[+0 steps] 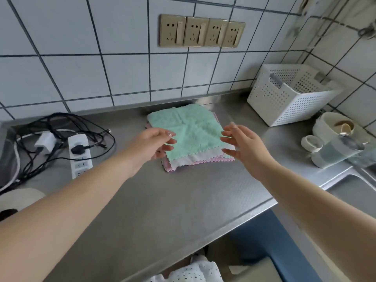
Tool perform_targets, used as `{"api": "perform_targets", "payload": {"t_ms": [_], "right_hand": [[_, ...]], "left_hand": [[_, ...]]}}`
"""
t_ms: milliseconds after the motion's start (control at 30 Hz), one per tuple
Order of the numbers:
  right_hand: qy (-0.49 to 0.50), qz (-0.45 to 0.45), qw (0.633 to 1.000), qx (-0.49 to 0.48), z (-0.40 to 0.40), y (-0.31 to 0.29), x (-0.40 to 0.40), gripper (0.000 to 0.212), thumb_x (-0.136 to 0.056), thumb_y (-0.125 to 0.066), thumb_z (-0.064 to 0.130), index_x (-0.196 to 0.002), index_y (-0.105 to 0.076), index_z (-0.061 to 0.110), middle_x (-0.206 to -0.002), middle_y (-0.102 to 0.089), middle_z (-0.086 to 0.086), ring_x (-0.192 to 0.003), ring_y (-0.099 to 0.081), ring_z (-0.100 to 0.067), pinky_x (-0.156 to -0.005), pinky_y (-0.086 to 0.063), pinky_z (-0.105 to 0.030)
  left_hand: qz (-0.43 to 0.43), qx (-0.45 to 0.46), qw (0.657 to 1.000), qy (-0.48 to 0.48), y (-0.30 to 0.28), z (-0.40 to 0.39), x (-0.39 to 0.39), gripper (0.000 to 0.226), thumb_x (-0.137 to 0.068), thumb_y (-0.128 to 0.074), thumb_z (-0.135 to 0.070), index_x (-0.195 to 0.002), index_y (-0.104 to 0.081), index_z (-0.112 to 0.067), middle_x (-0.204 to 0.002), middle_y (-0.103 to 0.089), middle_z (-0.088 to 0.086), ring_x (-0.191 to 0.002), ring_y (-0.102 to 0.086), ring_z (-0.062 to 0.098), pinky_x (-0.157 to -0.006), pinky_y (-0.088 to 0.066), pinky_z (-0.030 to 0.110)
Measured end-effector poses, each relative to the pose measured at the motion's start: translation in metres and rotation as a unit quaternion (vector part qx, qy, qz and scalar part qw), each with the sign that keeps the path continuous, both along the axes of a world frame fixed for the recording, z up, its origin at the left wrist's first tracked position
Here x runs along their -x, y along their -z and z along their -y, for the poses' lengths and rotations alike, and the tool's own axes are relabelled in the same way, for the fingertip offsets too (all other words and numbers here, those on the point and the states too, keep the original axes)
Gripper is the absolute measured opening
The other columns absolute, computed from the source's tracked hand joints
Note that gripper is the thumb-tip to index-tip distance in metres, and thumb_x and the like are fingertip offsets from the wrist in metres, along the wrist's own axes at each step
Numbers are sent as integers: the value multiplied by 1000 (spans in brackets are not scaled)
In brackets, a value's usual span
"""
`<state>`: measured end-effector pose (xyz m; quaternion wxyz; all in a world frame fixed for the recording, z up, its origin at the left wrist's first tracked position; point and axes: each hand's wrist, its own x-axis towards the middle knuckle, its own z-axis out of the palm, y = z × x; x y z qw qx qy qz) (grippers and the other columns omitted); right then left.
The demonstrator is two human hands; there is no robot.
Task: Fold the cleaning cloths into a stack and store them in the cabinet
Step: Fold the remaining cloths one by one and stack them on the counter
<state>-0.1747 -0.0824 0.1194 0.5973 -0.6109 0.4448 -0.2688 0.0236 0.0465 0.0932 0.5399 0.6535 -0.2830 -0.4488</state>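
A: What is shown in the head view?

B: A stack (189,137) of cloths is seen on the steel tabletop (183,200), close to the tiled wall. A green cloth (183,127) is laid on top; white, pink and lilac edges are seen beneath it at the near side. The layers are not squared up, and the lower ones stick out toward the viewer.

A: And the hands?

B: The left hand (150,143) is held at the stack's near left corner, the right hand (246,145) at its near right corner. Both are spread open, fingers loose, and nothing is gripped. Whether the fingertips touch the cloth cannot be told.

A: What else is placed around the stack?

B: A white basket (289,94) is set to the right of the stack, against the wall. A power strip (80,153) with tangled cables lies to its left. Cups and a sink edge are seen further right of the stack.

A: How far along is the task judged to be?

B: The folding and stacking appear largely done; no loose cloth is seen elsewhere. A tidying of the edges may be left, and the stack has not yet been lifted. Storage is still to be done; blue fronts below the tabletop may be the cabinet, but that cannot be confirmed.
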Motion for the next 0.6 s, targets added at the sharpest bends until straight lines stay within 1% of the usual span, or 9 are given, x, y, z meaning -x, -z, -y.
{"api": "perform_targets", "payload": {"t_ms": [100, 233, 300, 367, 500, 533, 600], "right_hand": [[-38, -22, 999, 0, 36, 16, -2, 27, -95, -48, 37, -107, -62, 17, -109, -63, 1, -107, -61, -14, -89, -54, -36], [-104, -29, 993, -40, 88, 38, -7, 27, -94, -48, 38, -107, -62, 18, -110, -63, 1, -105, -62, -12, -89, -54, -35], [-153, -39, 987, -40, 112, 45, -9, 29, -94, -50, 38, -111, -60, 17, -111, -63, 1, -104, -62, -11, -89, -53, -34], [-187, -48, 981, -33, 134, 53, -8, 27, -93, -51, 38, -110, -60, 19, -111, -63, 2, -105, -61, -10, -89, -53, -34], [-233, -79, 969, 19, 163, 71, -6, 19, -92, -54, 37, -104, -60, 24, -109, -64, 4, -104, -61, -10, -91, -53, -36], [-247, -94, 963, 45, 172, 77, -6, 15, -91, -55, 36, -101, -60, 26, -107, -64, 6, -102, -62, -10, -91, -53, -35], [-282, -139, 942, 116, 185, 88, -5, 15, -90, -57, 36, -103, -59, 28, -107, -64, 10, -97, -61, -7, -84, -52, -28]], "left_hand": [[1, -14, 999, -36, 14, 23, 10, 14, -94, -54, -24, -95, -67, -21, -93, -71, -5, -82, -65, 10, -86, -52, 33], [12, -48, 995, -89, 30, 58, 23, 14, -93, -55, -26, -97, -67, -21, -95, -70, -5, -84, -65, 10, -89, -51, 34], [12, -60, 990, -124, 37, 73, 30, 14, -93, -55, -25, -97, -67, -21, -94, -70, -5, -83, -64, 10, -88, -50, 33], [11, -74, 986, -152, 44, 88, 39, 14, -93, -54, -24, -99, -66, -19, -93, -69, -5, -81, -63, 10, -87, -49, 32], [32, -97, 980, -170, 57, 105, 49, 17, -94, -53, -24, -105, -64, -18, -94, -68, -6, -83, -62, 9, -81, -49, 27], [51, -101, 978, -172, 62, 110, 50, 15, -94, -53, -23, -104, -63, -19, -94, -67, -7, -85, -62, 9, -78, -49, 24], [120, -115, 974, -156, 70, 117, 51, 11, -95, -53, -21, -101, -62, -20, -92, -65, -9, -86, -61, 8, -69, -47, 11]]}}
